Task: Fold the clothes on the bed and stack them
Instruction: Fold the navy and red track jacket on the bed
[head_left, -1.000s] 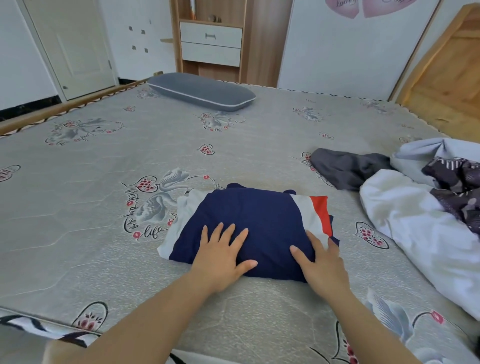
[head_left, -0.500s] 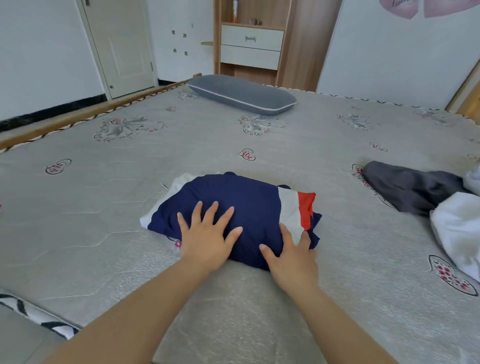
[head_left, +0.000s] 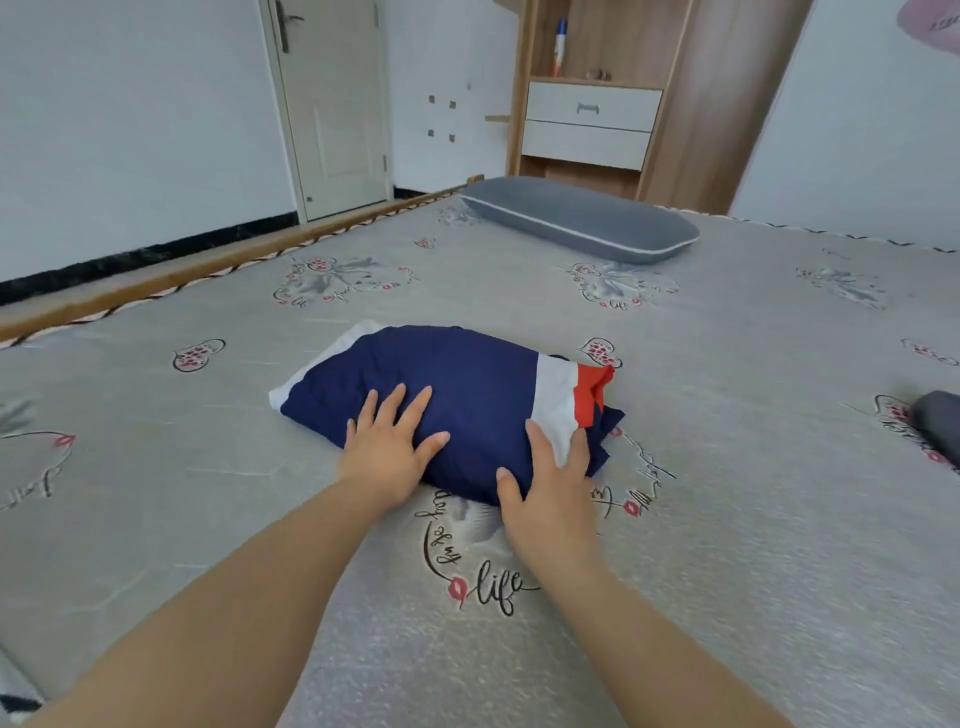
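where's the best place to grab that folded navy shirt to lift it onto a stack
Probably by the two short ends, coming in from both sides. The folded navy shirt lies flat as a wide bundle with loose layers at the red-striped end, so a hand slid under each end should keep the folds together. The left hand and right hand now rest flat on its near edge.

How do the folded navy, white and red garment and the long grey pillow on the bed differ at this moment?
The folded navy, white and red garment lies near the person, while the long grey pillow lies at the far side by the wooden cabinet. The left hand and right hand rest flat on the garment; nothing touches the pillow. The garment shows three colours, the pillow plain grey with a pale seam. Both lie on the patterned grey mattress.
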